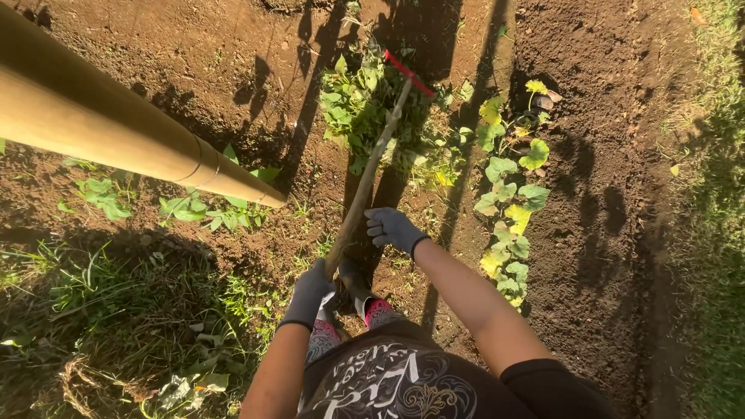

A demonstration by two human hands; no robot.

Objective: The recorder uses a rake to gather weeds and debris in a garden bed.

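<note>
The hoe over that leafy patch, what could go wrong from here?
1. Only the left hand grips the handle; the right hand is open beside it, so a swing could twist loose.
2. The red blade sits among the green plants and might cut them.
3. The feet stand under the handle's near end.

I wear grey knit gloves on both hands, the left grip (310, 291) and the right grip (393, 229), each ending in a dark cuff at the wrist. My forearms are bare. My T-shirt (403, 380) is black, short-sleeved, with pale lettering and a gold ornamental print on the chest. Below it show pink patterned trousers (379, 312) with dark speckles.
</note>
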